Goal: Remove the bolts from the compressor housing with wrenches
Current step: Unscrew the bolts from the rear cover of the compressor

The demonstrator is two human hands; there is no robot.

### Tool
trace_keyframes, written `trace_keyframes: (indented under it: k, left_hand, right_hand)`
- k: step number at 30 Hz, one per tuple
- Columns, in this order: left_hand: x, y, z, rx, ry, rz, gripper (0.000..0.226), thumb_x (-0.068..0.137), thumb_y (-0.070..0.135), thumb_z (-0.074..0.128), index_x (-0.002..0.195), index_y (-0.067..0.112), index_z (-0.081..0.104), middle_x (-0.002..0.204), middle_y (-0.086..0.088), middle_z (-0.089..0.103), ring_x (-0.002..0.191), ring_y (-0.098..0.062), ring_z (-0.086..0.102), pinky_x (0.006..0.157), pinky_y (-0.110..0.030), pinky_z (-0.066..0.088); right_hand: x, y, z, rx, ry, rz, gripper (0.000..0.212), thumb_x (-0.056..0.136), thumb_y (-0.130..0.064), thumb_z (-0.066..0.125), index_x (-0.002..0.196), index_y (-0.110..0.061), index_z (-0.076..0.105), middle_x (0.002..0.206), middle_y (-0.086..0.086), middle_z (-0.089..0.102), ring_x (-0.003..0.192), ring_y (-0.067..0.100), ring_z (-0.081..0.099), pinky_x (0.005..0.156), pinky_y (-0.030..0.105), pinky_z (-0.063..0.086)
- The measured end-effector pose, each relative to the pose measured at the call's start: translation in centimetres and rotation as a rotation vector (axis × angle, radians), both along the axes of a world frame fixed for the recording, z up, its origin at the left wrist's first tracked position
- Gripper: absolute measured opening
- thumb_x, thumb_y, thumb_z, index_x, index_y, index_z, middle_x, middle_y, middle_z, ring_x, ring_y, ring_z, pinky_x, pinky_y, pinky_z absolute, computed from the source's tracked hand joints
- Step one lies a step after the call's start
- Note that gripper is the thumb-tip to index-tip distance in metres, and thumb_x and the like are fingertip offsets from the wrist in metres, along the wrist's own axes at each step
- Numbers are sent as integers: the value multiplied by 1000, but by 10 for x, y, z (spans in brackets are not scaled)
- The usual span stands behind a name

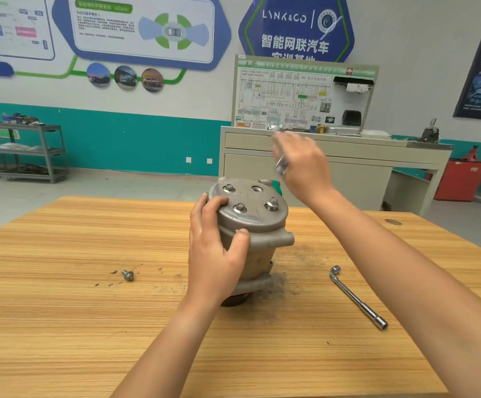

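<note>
My left hand [216, 254] grips the compressor housing [250, 222] by its top rim, thumb on the near edge and fingers curled over the end plate, bracing it upright near the middle of the tabletop [90, 326]. My right hand [302, 165] is raised above and behind the housing, closed round a slim bright tool [282, 165]. It is blurred, so I take it for a wrench but can't tell its type. To do this step well, I should seat the tool squarely on a bolt head before turning. My left hand must clamp hard, since the housing stands on a narrow base and could twist or tip. The raised bolt [272, 203] on the right, with threads showing, looks the easiest to finish. The housing is dull grey cast metal with a round end plate. It carries two more bolts [240, 208] with washers, one empty hole [257, 189], and a green cap [276, 185] at the far edge. A loose bolt [128, 275] lies to its left, and an L-shaped socket wrench [358, 297] lies to its right.
</note>
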State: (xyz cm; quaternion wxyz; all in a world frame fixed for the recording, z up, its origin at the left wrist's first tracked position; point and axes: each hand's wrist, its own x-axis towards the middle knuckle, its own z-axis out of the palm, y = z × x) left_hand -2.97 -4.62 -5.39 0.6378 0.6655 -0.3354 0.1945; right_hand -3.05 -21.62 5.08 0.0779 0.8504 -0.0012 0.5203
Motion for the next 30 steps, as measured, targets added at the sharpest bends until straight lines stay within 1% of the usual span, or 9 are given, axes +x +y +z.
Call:
trace_keyframes:
  k: [2,4,8,12,15,18,21,23,30]
  left_hand:
    - [-1,1,1,7,3,-13,41,65,50,39,106,47,38,142,-3,33,132,-12,30,94,-4,21]
    - [-3,1,1,6,9,-14,42,65,51,39,106,48,38,143,-1,32,131,-11,30,97,-15,25]
    - [-5,-4,-1,-1,-1,17,43,71,41,46,114,41,38,145,-1,29,125,0,28,94,-9,23]
    - [-6,-7,-1,1,0,53,51,73,32,48,124,26,44,147,-2,28,127,1,25,99,-20,21]
    - [-6,-7,0,-1,5,66,53,73,33,48,126,24,44,148,-2,27,133,-5,24,101,-24,22]
    - [-6,-6,-1,-7,4,67,53,74,32,48,126,23,45,148,-3,27,126,4,21,100,-22,20]
    - [-9,-7,-1,-4,11,77,54,73,32,48,126,21,45,148,-4,27,129,3,21,100,-21,19]
    - [-10,-9,0,-3,19,91,55,73,32,48,127,20,45,148,-4,26,136,-6,21,103,-24,20]
    - [-12,-10,1,-10,40,67,64,69,46,41,127,21,44,149,-3,25,136,-6,22,103,-25,18]
  right_hand:
    - [-18,-4,4,335,-62,-21,26,96,-11,40,114,1,56,105,18,63,96,35,57,76,36,38]
    - [-45,-2,6,411,-22,-76,33,99,-18,31,124,-2,45,86,16,60,82,36,56,67,39,38]
    - [-107,19,-11,198,290,-333,40,97,-18,33,137,-16,27,56,1,42,56,28,47,49,33,32]
    - [-130,45,-23,39,541,-491,52,95,-18,35,143,-26,16,57,-6,31,58,21,39,42,29,18]
    - [-129,57,-24,-39,597,-541,55,93,-14,36,144,-23,16,57,-6,27,54,20,31,41,28,14]
    - [-126,64,-19,-95,638,-595,56,89,-7,37,141,-16,21,57,-5,28,54,20,31,41,26,15]
    - [-120,71,-16,-181,661,-608,53,86,-4,38,138,-4,26,68,-3,48,67,23,50,42,24,18]
    - [-114,77,-17,-165,720,-613,60,87,-2,39,142,3,16,101,3,62,91,26,60,45,23,22]
    - [-112,81,-12,-171,824,-624,62,89,-1,40,143,5,11,120,11,56,104,30,58,43,22,20]
